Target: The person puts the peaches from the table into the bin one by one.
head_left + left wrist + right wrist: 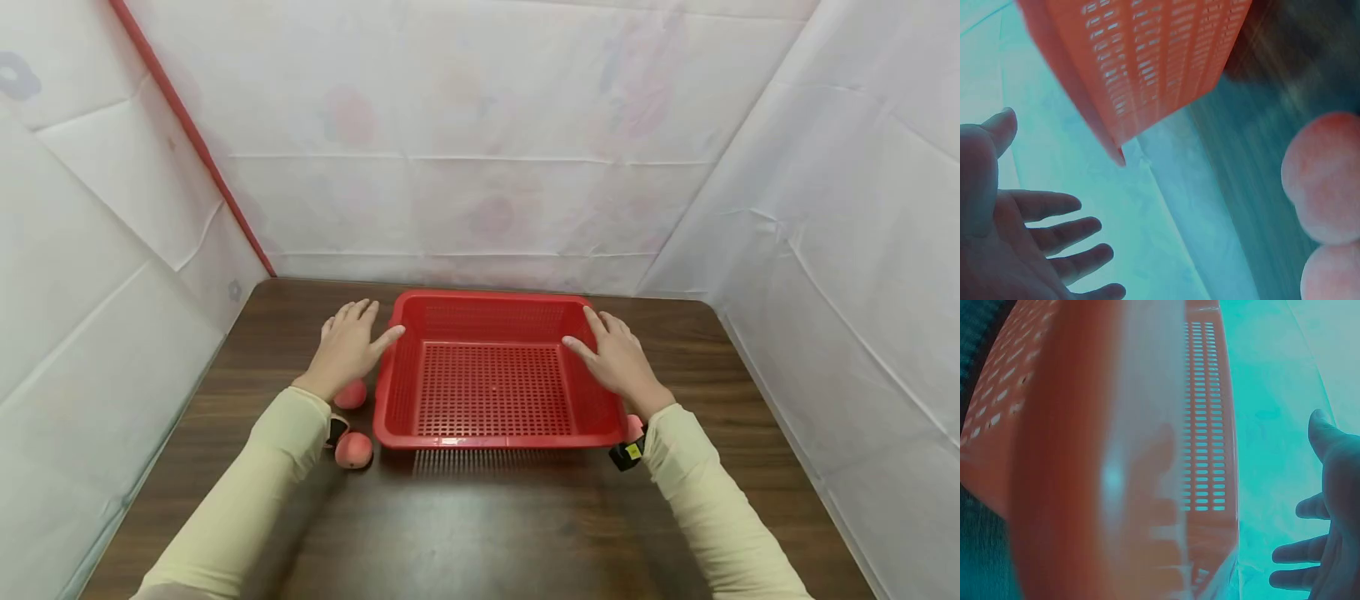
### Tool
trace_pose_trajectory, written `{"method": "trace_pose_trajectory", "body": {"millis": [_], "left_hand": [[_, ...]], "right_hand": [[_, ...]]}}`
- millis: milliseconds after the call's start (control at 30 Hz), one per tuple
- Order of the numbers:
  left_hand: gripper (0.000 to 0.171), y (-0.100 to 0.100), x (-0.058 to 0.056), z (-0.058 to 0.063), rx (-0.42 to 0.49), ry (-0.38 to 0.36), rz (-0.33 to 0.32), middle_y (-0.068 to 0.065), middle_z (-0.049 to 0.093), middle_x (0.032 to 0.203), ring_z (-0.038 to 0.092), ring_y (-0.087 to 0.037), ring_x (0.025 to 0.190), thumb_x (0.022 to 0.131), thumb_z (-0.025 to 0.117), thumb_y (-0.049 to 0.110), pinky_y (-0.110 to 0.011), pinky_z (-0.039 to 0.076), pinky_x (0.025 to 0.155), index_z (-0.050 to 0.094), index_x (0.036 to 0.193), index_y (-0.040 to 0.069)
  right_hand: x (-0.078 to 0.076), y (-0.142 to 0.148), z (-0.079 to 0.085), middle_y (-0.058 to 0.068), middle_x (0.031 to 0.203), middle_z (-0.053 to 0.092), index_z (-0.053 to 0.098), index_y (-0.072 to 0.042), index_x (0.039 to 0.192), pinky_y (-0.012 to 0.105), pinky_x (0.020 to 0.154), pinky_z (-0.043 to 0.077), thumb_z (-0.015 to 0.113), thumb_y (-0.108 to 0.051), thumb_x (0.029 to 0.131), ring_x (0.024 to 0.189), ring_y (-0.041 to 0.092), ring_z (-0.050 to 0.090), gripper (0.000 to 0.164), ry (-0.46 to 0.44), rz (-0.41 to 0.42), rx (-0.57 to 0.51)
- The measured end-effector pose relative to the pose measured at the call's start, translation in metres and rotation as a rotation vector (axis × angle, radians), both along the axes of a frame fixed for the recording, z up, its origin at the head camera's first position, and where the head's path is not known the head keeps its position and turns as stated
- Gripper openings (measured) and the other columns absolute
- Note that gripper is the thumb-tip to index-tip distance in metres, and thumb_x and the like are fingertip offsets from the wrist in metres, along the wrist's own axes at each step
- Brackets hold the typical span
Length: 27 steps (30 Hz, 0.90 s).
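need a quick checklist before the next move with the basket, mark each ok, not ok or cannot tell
1. Red perforated plastic basket empty: ok, nothing lies inside.
2. Left hand free: ok, open, holding nothing.
3. Right hand free: ok, also open, holding nothing.
4. Both hands gripping the basket: not ok, gaps show in the wrist views.
5. Round pink peaches outside the basket's left side: ok.
6. Small pink object at right, clear of the basket: cannot tell, partly hidden.

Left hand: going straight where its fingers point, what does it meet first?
The left hand would probably meet the white cloth behind the table, passing left of the basket; depth is unclear.
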<state>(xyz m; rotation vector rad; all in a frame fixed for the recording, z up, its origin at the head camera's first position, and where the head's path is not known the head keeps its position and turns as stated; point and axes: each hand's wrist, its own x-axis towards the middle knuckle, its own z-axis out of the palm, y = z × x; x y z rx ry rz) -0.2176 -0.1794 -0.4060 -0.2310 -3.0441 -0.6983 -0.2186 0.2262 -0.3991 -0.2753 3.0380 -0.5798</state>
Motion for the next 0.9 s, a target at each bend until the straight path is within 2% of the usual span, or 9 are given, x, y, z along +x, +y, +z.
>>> {"method": "trace_pose_trajectory", "body": {"millis": [167,367,633,900], "left_hand": [[0.081,-0.008,0.000,0.003,-0.006,-0.036,0.005,-0.029,0.027,0.155,0.022,-0.049,0.142,0.098,0.044,0.056,-0.069,0.019,0.111,0.029,0.150,-0.004],[0.075,-0.017,0.006,0.000,-0.041,-0.063,0.003,-0.033,0.036,0.148,0.032,-0.053,0.134,0.098,0.052,0.046,-0.068,0.026,0.108,0.033,0.147,-0.007],[0.061,-0.031,0.014,-0.013,-0.078,-0.060,-0.017,-0.031,0.046,0.142,0.038,-0.052,0.130,0.097,0.055,0.038,-0.069,0.031,0.102,0.046,0.142,-0.003],[0.053,-0.040,0.014,-0.023,-0.100,-0.037,-0.045,-0.027,0.058,0.132,0.044,-0.051,0.121,0.091,0.064,0.033,-0.066,0.036,0.095,0.059,0.130,-0.002]], "right_hand": [[-0.001,0.006,0.002,0.028,0.154,0.028,0.020,-0.009,0.156,0.065,0.113,0.022,0.042,-0.059,0.097,0.142,0.047,0.025,0.080,0.009,-0.004,0.012],[0.002,0.010,-0.001,0.027,0.152,0.033,0.025,-0.010,0.155,0.066,0.112,0.026,0.043,-0.057,0.098,0.140,0.048,0.030,0.076,0.009,-0.003,0.013],[0.002,0.013,-0.007,0.027,0.148,0.041,0.028,-0.003,0.152,0.063,0.111,0.030,0.046,-0.054,0.098,0.135,0.047,0.038,0.077,0.017,-0.008,0.039],[0.003,0.017,-0.010,0.027,0.142,0.049,0.036,0.003,0.148,0.063,0.109,0.033,0.051,-0.048,0.098,0.131,0.047,0.043,0.073,0.041,-0.025,0.064]]}}
